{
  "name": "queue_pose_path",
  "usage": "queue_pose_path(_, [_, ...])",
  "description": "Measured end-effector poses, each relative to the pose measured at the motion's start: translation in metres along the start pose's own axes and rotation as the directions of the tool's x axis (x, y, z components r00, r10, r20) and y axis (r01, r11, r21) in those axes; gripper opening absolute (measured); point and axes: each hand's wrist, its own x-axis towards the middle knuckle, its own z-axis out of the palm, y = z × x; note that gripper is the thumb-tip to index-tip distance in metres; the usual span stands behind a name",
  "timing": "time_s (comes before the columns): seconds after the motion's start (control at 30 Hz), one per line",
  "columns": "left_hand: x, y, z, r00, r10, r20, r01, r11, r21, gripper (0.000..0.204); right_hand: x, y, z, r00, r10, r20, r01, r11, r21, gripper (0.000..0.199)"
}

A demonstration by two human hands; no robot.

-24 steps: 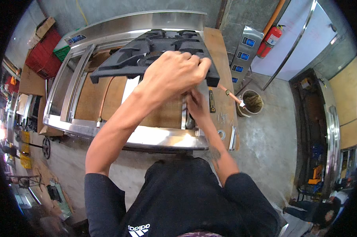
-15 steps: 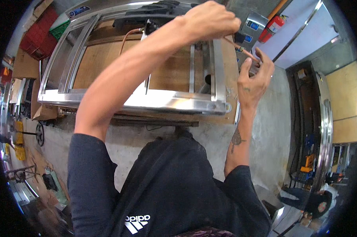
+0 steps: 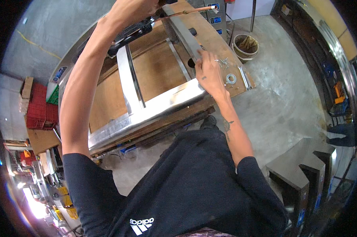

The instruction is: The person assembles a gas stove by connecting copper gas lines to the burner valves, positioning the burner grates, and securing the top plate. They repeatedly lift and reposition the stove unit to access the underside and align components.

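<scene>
Your left arm hides most of the black grate (image 3: 134, 36) over the steel frame (image 3: 171, 98). Your left hand (image 3: 142, 7) is cut off up top, can't tell its grip. Copper pipe (image 3: 200, 9) sticks out rightward. Your right hand (image 3: 210, 72), fingers bunched, sits at the frame's right edge; can't tell what's under it.
</scene>
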Motion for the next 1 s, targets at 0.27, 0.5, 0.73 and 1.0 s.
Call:
queue_pose_path(0.27, [0.006, 0.000, 0.004, 0.998, -0.052, 0.046, 0.053, 0.998, -0.017, 0.019, 0.055, 0.029, 0.046, 0.956, -0.174, 0.235, 0.109, 0.957, 0.268, 0.028])
queue_pose_path(0.5, [0.007, 0.005, 0.001, 0.998, -0.056, 0.032, 0.057, 0.998, -0.032, 0.018, 0.145, 0.024, 0.148, 0.949, -0.157, 0.272, 0.059, 0.940, 0.337, 0.032])
queue_pose_path(0.73, [0.008, 0.003, 0.003, 1.000, -0.016, -0.010, 0.015, 0.999, -0.037, 0.018, 0.185, 0.012, 0.179, 0.983, -0.048, 0.179, -0.011, 0.949, 0.316, 0.042])
queue_pose_path(1.0, [0.010, 0.002, 0.002, 1.000, -0.018, -0.013, 0.017, 0.999, -0.051, 0.017, 0.196, 0.010, 0.185, 0.993, -0.101, 0.062, 0.077, 0.948, 0.309, 0.037])
